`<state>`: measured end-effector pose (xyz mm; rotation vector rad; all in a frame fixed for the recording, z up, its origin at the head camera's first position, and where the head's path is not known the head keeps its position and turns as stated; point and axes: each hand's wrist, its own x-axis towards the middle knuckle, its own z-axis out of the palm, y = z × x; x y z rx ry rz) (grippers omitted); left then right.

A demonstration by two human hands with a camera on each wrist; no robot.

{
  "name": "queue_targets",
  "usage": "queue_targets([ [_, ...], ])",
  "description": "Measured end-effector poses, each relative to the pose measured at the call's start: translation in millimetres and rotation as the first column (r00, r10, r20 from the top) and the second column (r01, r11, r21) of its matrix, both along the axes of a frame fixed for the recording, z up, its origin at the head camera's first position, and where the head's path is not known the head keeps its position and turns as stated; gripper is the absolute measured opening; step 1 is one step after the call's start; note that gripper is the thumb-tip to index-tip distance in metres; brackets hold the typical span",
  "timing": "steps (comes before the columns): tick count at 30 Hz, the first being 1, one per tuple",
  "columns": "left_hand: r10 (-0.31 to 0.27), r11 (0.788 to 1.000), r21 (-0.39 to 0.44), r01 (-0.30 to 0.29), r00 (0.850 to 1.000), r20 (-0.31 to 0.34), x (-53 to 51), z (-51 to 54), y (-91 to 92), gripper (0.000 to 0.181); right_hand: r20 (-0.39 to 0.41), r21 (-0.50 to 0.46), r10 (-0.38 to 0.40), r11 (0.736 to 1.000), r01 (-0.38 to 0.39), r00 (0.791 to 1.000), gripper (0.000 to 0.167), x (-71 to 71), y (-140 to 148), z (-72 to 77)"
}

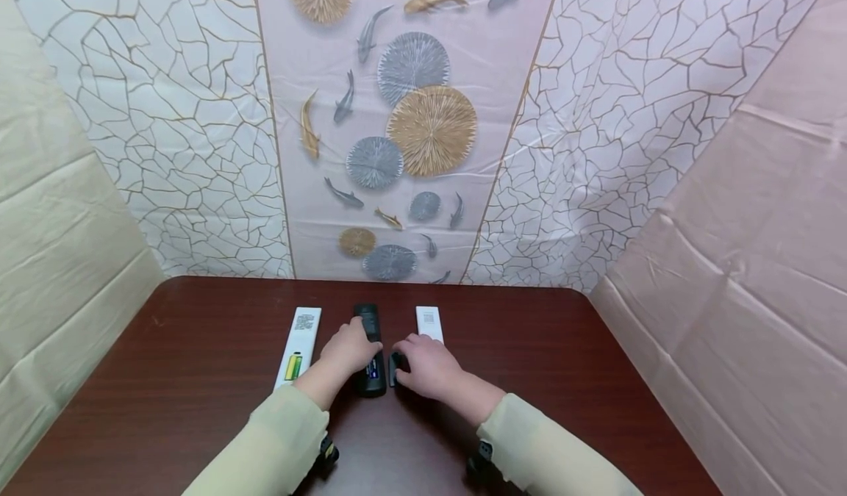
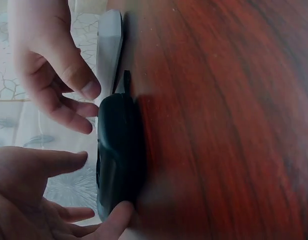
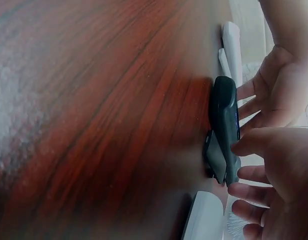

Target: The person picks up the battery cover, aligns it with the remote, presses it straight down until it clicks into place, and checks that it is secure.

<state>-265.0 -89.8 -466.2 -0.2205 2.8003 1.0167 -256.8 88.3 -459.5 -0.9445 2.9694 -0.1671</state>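
A long black device with a small lit screen lies in the middle of the table. My left hand is over it, fingers apart; in the left wrist view a fingertip of my left hand touches or nearly touches the device's side. My right hand is bent beside a small dark flat piece, fingers loosely parted. The right wrist view shows this piece against or close to the device, with my right hand near both. Neither hand visibly grips anything.
A white box with a green battery picture lies left of the device, and another white box lies right, partly behind my right hand. The brown table meets a patterned cloth backdrop, with plain cloth at both sides.
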Motion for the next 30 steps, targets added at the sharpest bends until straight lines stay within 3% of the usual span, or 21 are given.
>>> queue_targets([
  [12,0.002,0.999,-0.046,-0.002,1.0,0.004,-0.2,-1.6,3.3,0.091,-0.039,0.097,0.053,0.994,-0.049,0.998,0.053,-3.6,-3.4,-7.1],
  [21,-0.001,0.999,-0.037,0.001,1.0,0.003,-1.1,0.5,5.8,0.088,-0.038,0.106,0.046,0.994,-0.042,0.998,0.054,-4.3,-2.8,-9.6],
  [30,0.008,1.0,0.003,-0.008,1.0,-0.01,-2.9,-4.7,3.4,0.086,-0.028,0.11,0.064,0.992,-0.06,0.998,0.054,-4.7,-4.1,-10.6],
])
